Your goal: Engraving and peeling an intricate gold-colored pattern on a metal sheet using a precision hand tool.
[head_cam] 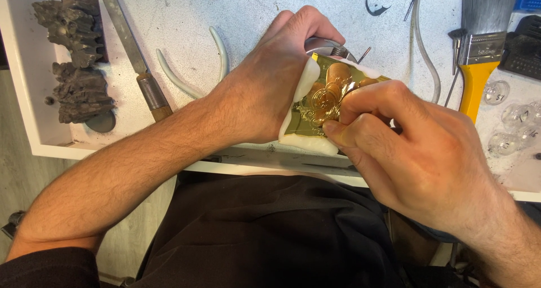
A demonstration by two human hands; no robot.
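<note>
Item: embossed gold-coloured metal sheet (315,110), square, bedded on a white pad (307,144) of putty-like material. Location: near edge of the white workbench (186,17), centre of the scene, tilted toward the person.

Left hand (270,91): wrapped around the left side of the pad, fingers curled over its far edge, steadying the piece. A round metal object (327,44) shows just beyond the fingers; its kind cannot be told.

Right hand (406,147): fingers pressed together in a pinch over the raised relief at the sheet's right part. Whatever they pinch is hidden by the fingers.

Step in hand, by judgement: fine working of the raised ornament, one hand bracing and the other pressing on the relief. The next move appears to call for a firm brace and small, controlled pressure, since thin sheet dents readily.

Surroundings, outward:
- Pale-handled pliers (191,74), far left of the piece, handles spread.
- Long file with a ferruled handle (132,51), lying diagonally farther left.
- Two dark cast relief blocks (76,57), far left.
- Yellow-handled flat brush (479,45), far right.
- Clear blister tray (515,124), right edge; the contents of its domes cannot be told.
- Dark apron or garment (265,231), nearest, below the bench edge.
</note>
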